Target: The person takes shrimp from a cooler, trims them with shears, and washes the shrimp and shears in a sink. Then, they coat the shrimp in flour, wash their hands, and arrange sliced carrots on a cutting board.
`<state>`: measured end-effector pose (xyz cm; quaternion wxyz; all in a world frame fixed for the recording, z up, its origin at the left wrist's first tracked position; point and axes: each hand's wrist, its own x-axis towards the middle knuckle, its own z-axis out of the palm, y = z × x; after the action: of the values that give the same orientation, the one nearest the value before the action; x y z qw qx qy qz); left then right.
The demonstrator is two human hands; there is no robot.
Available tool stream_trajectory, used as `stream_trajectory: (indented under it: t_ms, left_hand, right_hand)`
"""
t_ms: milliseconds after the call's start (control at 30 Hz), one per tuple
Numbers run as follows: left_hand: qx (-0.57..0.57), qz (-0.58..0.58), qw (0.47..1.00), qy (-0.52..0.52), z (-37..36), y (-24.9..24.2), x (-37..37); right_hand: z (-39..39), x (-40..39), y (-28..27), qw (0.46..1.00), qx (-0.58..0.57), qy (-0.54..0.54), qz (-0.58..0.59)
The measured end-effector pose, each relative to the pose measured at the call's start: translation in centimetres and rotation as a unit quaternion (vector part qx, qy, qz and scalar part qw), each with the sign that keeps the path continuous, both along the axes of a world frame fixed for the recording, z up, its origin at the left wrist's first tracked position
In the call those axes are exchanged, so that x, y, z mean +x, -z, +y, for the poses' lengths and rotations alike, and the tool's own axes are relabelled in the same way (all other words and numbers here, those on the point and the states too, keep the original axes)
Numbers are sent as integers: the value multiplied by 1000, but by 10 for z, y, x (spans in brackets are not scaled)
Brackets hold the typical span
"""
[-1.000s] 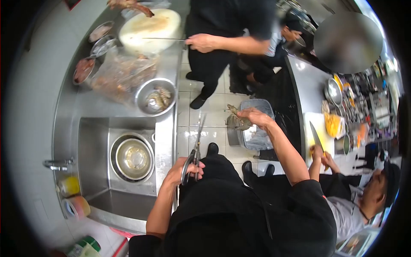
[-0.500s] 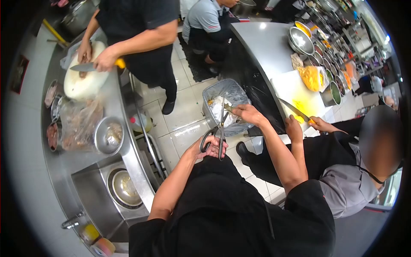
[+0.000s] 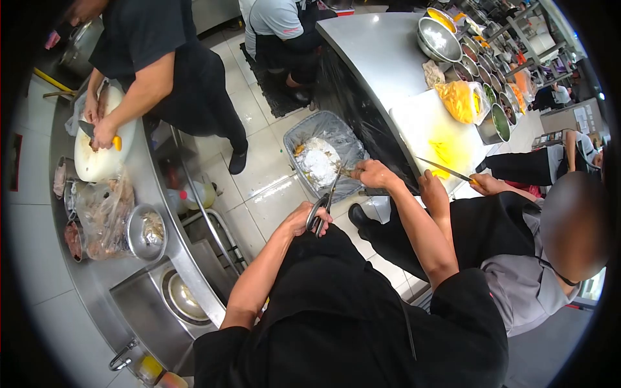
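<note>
Black scissors (image 3: 329, 196), gripped by the left hand (image 3: 301, 218), point forward; beside their tips, the nearer right hand (image 3: 376, 174) pinches a shrimp (image 3: 349, 173) crosswise.

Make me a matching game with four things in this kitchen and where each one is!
Things:
1. scissors
2. bin with a see-through liner
3. loose yellow pieces
4. tap

Places:
A. on the white rectangular board
B. at the edge of the sink
C. in the camera wearer's left hand
D. on the tiled floor

Right pairs: 1-C, 2-D, 3-A, 4-B
</note>
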<state>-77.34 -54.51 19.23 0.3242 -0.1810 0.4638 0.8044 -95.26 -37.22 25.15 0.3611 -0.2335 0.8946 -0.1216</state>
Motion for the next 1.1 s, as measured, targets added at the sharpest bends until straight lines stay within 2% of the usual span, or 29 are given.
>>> stream_trajectory:
  t_ms: [133, 233, 367, 433, 567, 633, 667, 733, 767, 800, 867, 967, 1100]
  left_hand:
    - [9, -53, 998, -24, 14, 11, 3]
    - [-63, -103, 992, -32, 27, 18, 7]
    - [-65, -115, 991, -18, 39, 36, 17]
    - [-71, -123, 990, -21, 35, 36, 23]
    - [-113, -167, 979, -44, 15, 19, 45]
    - [-130, -152, 977, -71, 0, 4, 66]
    - [-147, -137, 976, -87, -8, -4, 78]
    - [-147, -141, 970, -134, -20, -17, 105]
    - [-144, -145, 965, -165, -25, -21, 120]
    - [-147, -141, 963, -175, -29, -24, 136]
    - [-115, -122, 954, -249, -37, -30, 169]
    - [-115, -88, 935, -322, -43, -44, 215]
    - [-95, -56, 906, -409, -44, -65, 268]
  right_hand:
    - [9, -8, 28, 999, 40, -24, -3]
    - [16, -9, 40, 997, 64, -31, -32]
    - [24, -5, 53, 998, 40, -30, -36]
    - [31, -5, 70, 998, 17, 55, -13]
    - [28, -2, 72, 998, -24, 62, -13]
    - [8, 2, 47, 968, -20, 194, -160]
    - [0, 7, 54, 971, -23, 181, -158]
    - [-17, 24, 64, 929, -169, 271, -186]
    - [-31, 37, 64, 924, -191, 298, -141]
    - [-43, 41, 77, 912, -212, 286, -205]
    - [-82, 68, 43, 906, -259, 205, -267]
    - [-144, 113, 15, 897, -321, 158, -258]
    - [-229, 159, -6, 898, -316, 42, -303]
